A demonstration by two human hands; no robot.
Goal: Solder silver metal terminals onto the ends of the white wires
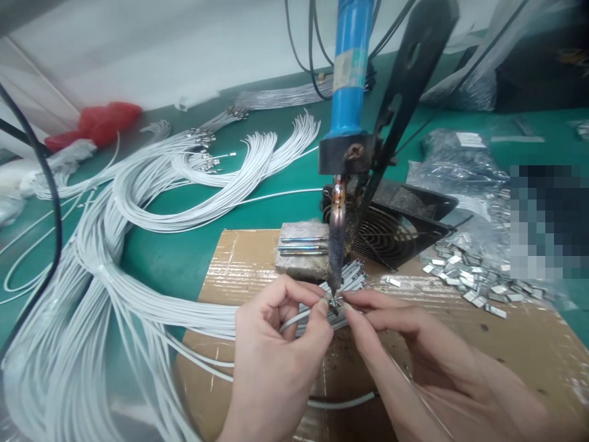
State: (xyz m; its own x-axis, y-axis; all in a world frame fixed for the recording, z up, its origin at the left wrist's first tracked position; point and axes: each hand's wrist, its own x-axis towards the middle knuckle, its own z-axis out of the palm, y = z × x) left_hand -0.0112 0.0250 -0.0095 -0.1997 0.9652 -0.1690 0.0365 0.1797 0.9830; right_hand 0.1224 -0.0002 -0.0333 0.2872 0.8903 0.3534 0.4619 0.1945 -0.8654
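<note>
My left hand point(285, 350) pinches the end of a white cable point(294, 318), with a small metal part point(335, 304) at the fingertips. Just right of it, my right hand point(414, 350) is closed, thumb and index finger together beside that metal part; a thin wire point(426, 402) runs down across this hand. The dark tip of a blue-handled soldering iron point(337, 245), clamped upright, points down onto the metal part between both hands. Behind the fingers lie more cable ends point(352, 279) with metal tips.
Brown cardboard point(248, 261) covers the green table point(151, 258). Large bundles of white cable point(96, 258) fill the left. A stone block point(301, 264) and a black fan point(396, 230) stand behind the hands. Small metal pieces point(469, 276) and plastic bags point(460, 159) lie right.
</note>
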